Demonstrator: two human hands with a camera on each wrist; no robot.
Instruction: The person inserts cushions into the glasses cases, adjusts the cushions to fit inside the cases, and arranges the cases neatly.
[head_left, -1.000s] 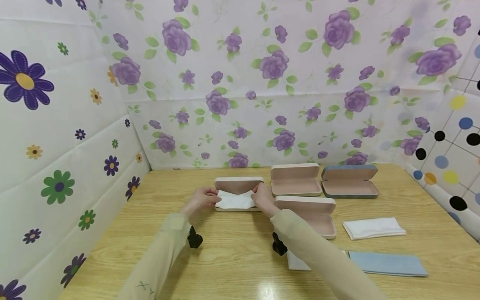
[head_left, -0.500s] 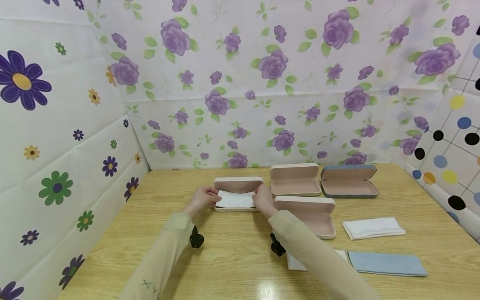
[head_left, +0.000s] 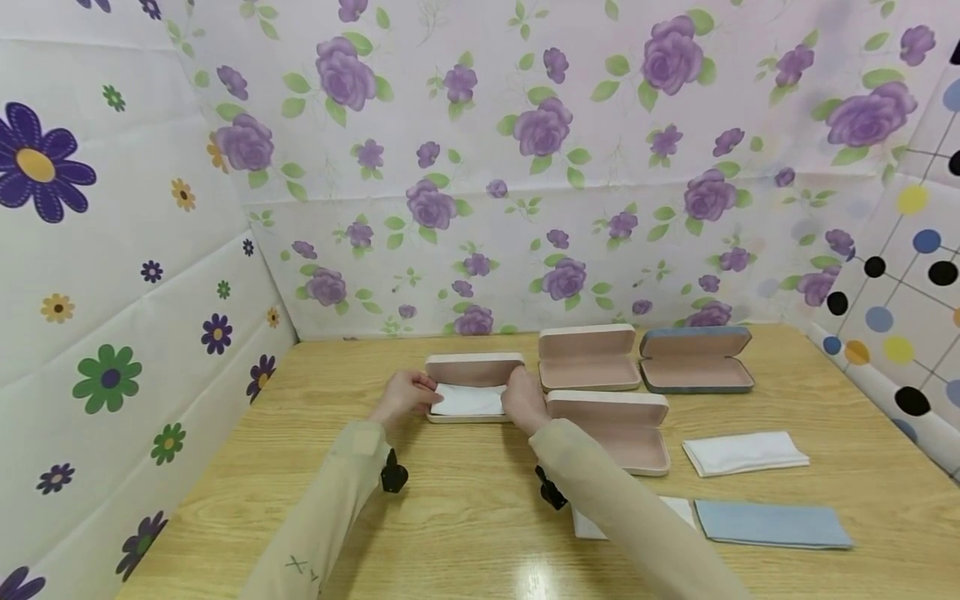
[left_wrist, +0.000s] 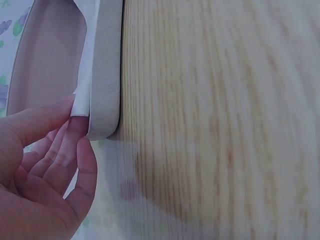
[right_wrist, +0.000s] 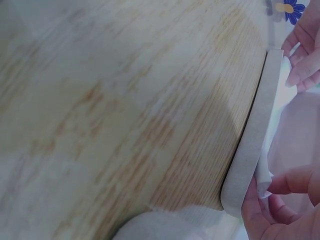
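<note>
While I watch remotely, one white cloth point(head_left: 468, 401) lies in one open off-white case point(head_left: 476, 370), pinched at both ends.
Left hand point(head_left: 405, 396) pinches its left end, thumb against fingers; right hand point(head_left: 525, 402) likewise, right end. I count three more open cases rightward: two off-white cases point(head_left: 588, 372), one blue case point(head_left: 696, 376). On the table point(head_left: 450, 533), three cloths: one blue cloth point(head_left: 772, 525), one folded white cloth point(head_left: 746, 454), one half-hidden cloth point(head_left: 588, 527) behind the right sleeve point(head_left: 637, 508).

White cloth point(right_wrist: 283, 97) held along a pale case point(right_wrist: 253, 145)
The right hand point(right_wrist: 285, 212) pinches its near end; the left hand point(right_wrist: 306, 55) grips the far end. Wood-grained tabletop point(right_wrist: 125, 115) lies alongside.
</note>
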